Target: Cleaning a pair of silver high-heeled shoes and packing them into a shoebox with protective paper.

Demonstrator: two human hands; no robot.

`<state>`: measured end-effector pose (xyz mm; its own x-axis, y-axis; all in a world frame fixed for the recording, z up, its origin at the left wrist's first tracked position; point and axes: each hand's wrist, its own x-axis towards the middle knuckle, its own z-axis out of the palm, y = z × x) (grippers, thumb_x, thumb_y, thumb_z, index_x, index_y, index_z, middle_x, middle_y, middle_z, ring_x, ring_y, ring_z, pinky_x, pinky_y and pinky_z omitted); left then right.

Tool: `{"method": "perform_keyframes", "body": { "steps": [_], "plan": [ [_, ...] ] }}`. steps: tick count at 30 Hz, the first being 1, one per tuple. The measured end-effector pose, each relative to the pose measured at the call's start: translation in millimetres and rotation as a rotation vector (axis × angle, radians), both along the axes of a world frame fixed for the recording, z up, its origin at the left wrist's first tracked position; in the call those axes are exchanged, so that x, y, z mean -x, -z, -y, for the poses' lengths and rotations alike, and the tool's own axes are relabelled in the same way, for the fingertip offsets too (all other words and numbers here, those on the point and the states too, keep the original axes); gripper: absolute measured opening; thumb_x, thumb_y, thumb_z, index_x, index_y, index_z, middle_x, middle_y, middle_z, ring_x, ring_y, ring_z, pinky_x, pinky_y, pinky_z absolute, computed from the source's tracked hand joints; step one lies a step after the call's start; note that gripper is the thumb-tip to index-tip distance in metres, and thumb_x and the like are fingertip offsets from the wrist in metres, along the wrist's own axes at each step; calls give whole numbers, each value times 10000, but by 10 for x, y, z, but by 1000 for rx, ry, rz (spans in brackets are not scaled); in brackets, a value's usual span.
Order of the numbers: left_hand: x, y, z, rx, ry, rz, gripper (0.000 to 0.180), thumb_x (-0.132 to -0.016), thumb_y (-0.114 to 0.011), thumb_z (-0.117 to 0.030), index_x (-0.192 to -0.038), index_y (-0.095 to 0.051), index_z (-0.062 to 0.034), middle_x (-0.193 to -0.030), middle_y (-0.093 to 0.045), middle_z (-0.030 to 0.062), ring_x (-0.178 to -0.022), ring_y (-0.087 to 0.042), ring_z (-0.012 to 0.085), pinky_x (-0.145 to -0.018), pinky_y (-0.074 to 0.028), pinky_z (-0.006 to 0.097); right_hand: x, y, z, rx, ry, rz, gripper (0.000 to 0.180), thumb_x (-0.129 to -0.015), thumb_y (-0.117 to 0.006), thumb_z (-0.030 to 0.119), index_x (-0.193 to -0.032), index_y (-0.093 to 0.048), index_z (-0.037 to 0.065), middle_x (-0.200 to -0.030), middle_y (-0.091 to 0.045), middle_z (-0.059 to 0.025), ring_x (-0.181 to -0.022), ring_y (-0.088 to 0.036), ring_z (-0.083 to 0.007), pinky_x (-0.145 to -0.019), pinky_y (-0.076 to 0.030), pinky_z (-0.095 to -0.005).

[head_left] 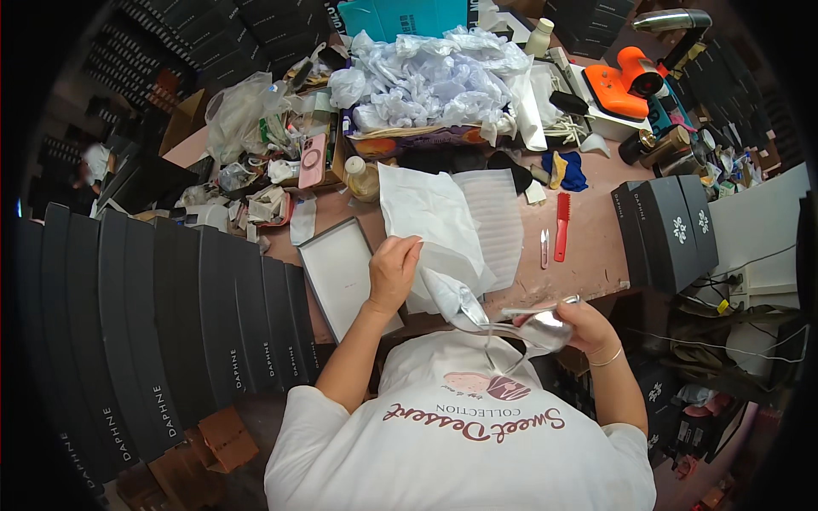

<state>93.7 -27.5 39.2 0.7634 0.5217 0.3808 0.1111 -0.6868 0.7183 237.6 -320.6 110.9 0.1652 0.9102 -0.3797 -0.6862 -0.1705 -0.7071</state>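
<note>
now the left hand [394, 271] pinches the lower edge of a sheet of white tissue paper [426, 223] lying on the pink table [596, 247]. the right hand [586, 326] is closed around a silver shoe [503, 315], held just below the paper at the table's near edge. left of the paper lies an open grey box [341, 272]; to the paper's right, a red comb [561, 226] and small clippers [544, 248].

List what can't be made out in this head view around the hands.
- Right hand: its fingers are hidden behind the silver shoe.
- Shoe toe: covered by white tissue paper that the left hand pinches.
- Open box: near corner hidden by the left forearm.
</note>
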Motion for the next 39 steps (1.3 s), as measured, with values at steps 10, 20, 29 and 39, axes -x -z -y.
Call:
{"method": "perform_keyframes", "body": {
  "steps": [10,20,29,39],
  "plan": [
    [-227,-425,43,213,64,61,116,-850,-629,-71,-931,-670,1,-723,-609,109,-607,-567,189,-564,-441,285,-347,360,-366,35,240,104,439,-973,-429,270,-1333,-417,20,-1061,-616,-117,-958,-621,-190,-792,-534,-330],
    [-357,-522,329,317,248,79,137,-852,-622,-77,-946,-670,10,-730,-620,102,-630,-578,164,-587,-451,260,-279,291,-310,-19,305,-265,616,-961,-310,528,-1294,-421,22,-1219,-535,-174,-1079,-580,-321,-781,-552,-539],
    [-454,-538,267,524,223,13,193,-870,-628,-118,-980,-664,37,-837,-685,83,-737,-599,103,-664,-470,228,-83,546,-447,-274,535,-703,724,-929,-310,588,-1381,-303,24,-1351,-355,-307,-1184,-408,-535,-731,-596,-458],
    [-434,-845,589,87,381,323,222,-763,-672,-19,-985,-666,-24,-674,-546,77,-563,-556,218,-493,-429,301,132,223,-576,-171,720,-358,654,-929,-427,521,-1370,-337,47,-1357,-412,-216,-1226,-432,-429,-912,-516,-477]
  ]
}}
